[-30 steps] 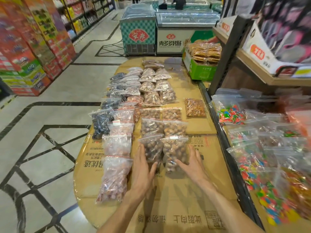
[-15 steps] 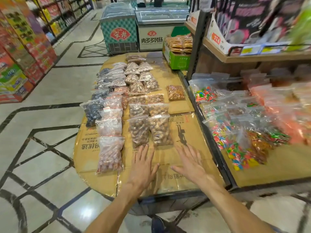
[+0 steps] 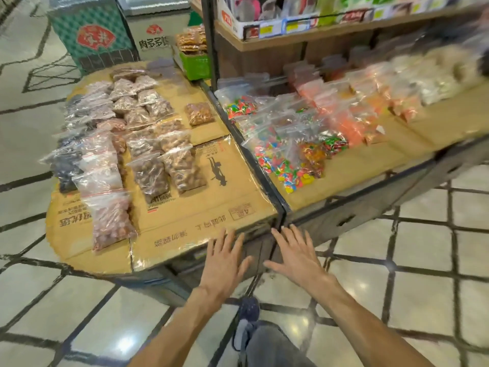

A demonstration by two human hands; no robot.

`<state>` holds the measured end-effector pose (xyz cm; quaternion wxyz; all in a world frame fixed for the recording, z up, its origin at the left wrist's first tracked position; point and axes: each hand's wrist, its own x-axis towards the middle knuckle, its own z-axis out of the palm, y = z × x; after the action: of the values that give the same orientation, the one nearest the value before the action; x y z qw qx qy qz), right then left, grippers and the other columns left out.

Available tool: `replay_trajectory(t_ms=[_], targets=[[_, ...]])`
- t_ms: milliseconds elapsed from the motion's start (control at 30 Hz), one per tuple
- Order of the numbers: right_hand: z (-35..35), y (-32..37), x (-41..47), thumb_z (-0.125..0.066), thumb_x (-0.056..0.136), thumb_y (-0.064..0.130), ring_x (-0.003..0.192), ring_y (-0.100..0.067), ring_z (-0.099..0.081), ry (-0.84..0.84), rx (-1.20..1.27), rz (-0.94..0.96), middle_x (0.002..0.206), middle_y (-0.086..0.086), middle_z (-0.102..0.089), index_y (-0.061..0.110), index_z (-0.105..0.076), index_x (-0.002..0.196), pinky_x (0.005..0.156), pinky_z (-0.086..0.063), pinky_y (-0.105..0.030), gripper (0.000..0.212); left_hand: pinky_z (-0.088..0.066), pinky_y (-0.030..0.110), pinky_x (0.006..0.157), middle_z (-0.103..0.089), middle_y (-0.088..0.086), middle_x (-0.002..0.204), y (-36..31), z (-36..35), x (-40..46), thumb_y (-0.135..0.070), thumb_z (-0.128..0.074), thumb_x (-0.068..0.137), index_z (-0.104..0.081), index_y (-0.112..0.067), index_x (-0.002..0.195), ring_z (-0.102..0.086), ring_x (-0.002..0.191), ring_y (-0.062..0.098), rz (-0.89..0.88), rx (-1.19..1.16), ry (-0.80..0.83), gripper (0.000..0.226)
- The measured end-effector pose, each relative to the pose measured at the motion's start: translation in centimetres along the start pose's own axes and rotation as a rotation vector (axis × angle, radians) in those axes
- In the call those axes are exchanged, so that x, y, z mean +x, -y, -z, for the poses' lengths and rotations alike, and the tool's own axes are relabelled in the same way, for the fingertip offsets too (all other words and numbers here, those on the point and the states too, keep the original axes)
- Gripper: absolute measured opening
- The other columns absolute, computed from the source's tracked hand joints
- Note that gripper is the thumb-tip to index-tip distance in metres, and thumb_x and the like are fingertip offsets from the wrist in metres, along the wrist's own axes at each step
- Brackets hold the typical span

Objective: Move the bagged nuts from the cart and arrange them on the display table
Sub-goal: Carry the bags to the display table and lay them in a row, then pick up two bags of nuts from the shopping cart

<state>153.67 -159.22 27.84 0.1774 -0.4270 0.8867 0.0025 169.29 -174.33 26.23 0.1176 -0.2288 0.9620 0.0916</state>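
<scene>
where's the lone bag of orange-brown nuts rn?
Head view, upper centre: the lone bag lies on the cardboard-covered table, right of the nut rows, beside the black divider.

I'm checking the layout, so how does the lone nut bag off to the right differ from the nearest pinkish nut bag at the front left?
The lone bag sits apart with bare cardboard around it; the pinkish bag overlaps the bag behind it in a column. The lone bag holds golden-brown nuts and looks shorter; the pinkish bag holds reddish-pink ones and looks longer. Both are clear bags lying flat on cardboard.
</scene>
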Motion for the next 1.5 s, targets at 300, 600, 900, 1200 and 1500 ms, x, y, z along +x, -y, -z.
replay_trajectory(t_ms=[300, 600, 900, 1200, 1500], targets=[[-1.3, -14.7, -9.3, -0.046, 0.092, 0.08, 0.164, -0.031, -0.003, -0.021, 0.167, -0.299, 0.177, -0.008, -0.013, 0.028, -0.011, 0.169, 0.131, -0.002, -0.055, 0.1, 0.006, 0.054, 0.132, 0.003, 0.005, 0.177, -14.6, -1.4, 4.3, -0.073, 0.033, 0.079, -0.005, -0.027, 0.169, 0.011, 0.163, 0.029, -0.299, 0.109, 0.069, 0.109], [-3.2, -34.1, -14.3, -0.01, 0.07, 0.092, 0.163, -0.03, -0.015, -0.138, 0.313, -0.565, 0.174, -0.006, -0.025, 0.027, -0.019, 0.168, 0.129, -0.008, -0.057, 0.118, 0.0, 0.056, 0.132, -0.006, 0.005, 0.178, -35.7, -1.1, 13.6, -0.066, 0.008, 0.097, -0.014, -0.025, 0.169, 0.003, 0.164, 0.03, -0.492, 0.159, 0.084, 0.085], [-0.1, -52.5, -20.7, -0.026, 0.087, 0.088, 0.164, -0.027, -0.009, -0.108, 0.35, -0.798, 0.175, -0.003, -0.02, 0.029, -0.011, 0.169, 0.13, -0.005, -0.054, 0.101, -0.027, 0.056, 0.127, -0.05, 0.01, 0.16, -56.1, -3.6, 21.4, -0.067, 0.004, 0.104, -0.053, -0.023, 0.155, -0.043, 0.152, 0.034, -0.679, 0.168, 0.059, 0.088], [1.0, -68.3, -21.8, -0.035, 0.091, 0.085, 0.163, -0.026, -0.013, -0.114, 0.389, -1.015, 0.175, -0.003, -0.02, 0.029, -0.012, 0.169, 0.131, -0.01, -0.052, 0.099, -0.029, 0.054, 0.117, -0.062, 0.01, 0.149, -73.2, -5.2, 31.7, -0.062, -0.009, 0.108, -0.065, -0.023, 0.143, -0.059, 0.139, 0.035, -0.889, 0.265, 0.072, 0.077], [4.5, -87.5, -17.5, -0.005, 0.066, 0.091, 0.162, -0.026, -0.016, -0.148, 0.462, -1.199, 0.175, -0.003, -0.021, 0.03, -0.013, 0.168, 0.13, -0.014, -0.051, 0.119, -0.024, 0.051, 0.119, -0.071, 0.009, 0.138, -90.9, -3.3, 48.2, -0.06, -0.007, 0.109, -0.074, -0.023, 0.132, -0.068, 0.127, 0.033, -1.026, 0.278, 0.108, 0.081]])
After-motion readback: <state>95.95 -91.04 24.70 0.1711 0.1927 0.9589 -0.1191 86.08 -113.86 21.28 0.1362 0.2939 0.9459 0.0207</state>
